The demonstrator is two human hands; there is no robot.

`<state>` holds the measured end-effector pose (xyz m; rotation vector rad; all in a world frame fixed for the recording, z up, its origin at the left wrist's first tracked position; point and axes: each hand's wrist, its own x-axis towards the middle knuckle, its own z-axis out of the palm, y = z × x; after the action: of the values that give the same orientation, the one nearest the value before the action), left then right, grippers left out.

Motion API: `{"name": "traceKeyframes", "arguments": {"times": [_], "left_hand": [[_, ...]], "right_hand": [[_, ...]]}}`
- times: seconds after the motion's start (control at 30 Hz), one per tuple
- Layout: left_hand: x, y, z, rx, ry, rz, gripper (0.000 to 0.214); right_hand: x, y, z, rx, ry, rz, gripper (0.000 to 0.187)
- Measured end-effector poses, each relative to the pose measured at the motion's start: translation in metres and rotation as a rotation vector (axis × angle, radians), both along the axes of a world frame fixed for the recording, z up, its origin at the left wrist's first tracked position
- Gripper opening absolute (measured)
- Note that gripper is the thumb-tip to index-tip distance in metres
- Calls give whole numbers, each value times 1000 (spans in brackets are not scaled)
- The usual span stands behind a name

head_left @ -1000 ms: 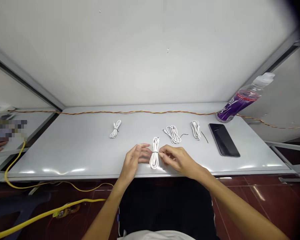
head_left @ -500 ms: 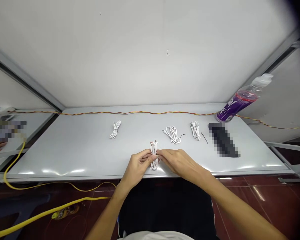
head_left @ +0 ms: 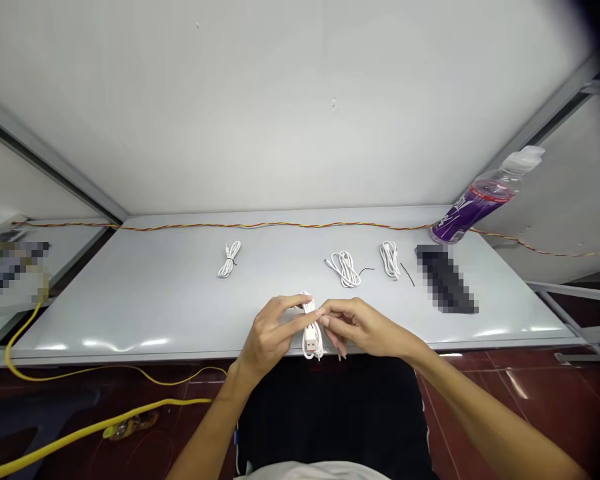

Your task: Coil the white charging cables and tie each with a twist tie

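**Figure:** The left hand is curling its fingers closely over a coiled white USB cable, while the right hand is pinching the coil between thumb and fingertips. The cable is lying at the near edge of the white table, with its USB-A plug pointing toward the person.

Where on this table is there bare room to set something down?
Bare room: left of the leftmost cable coil, and between it and the middle coil. Crowded: around the hands holding a coil, and from the middle coil right to the blurred dark slab.
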<state>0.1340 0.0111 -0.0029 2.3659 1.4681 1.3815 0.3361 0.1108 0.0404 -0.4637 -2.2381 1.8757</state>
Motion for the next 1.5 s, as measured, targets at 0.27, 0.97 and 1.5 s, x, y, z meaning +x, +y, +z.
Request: {"name": "traceKeyframes", "arguments": {"times": [0.27, 0.97, 1.5], "left_hand": [[11, -4, -1, -139, -268, 30, 54], [29, -12, 18, -627, -802, 237, 19], [38, -13, 24, -421, -684, 351, 15]], "right_hand": [[-1, 0, -2, 85, -29, -70, 23], [-8, -12, -7, 351, -20, -219, 25], [-2, -14, -15, 427, 224, -360, 18]]}}
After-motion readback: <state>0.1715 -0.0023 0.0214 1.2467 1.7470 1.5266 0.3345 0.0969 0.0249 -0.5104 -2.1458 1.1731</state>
